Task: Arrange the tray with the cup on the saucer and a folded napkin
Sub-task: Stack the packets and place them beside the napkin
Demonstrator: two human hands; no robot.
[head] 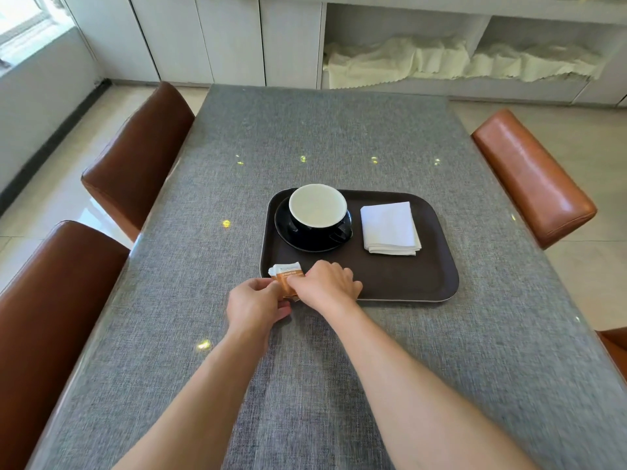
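Observation:
A dark brown tray (407,283) lies on the grey table. On its left part a black cup (317,212) with a white inside stands upright on a black saucer (288,234). A folded white napkin (390,228) lies on the tray to the right of the cup. At the tray's near left corner, my left hand (254,305) and my right hand (327,283) both pinch a small orange and white sachet (285,271). Part of the sachet is hidden under my fingers.
The grey table (305,137) has brown leather chairs on both sides: two on the left (135,157) and one on the right (532,178). White cabinets with crumpled cloths (424,59) stand beyond the far end.

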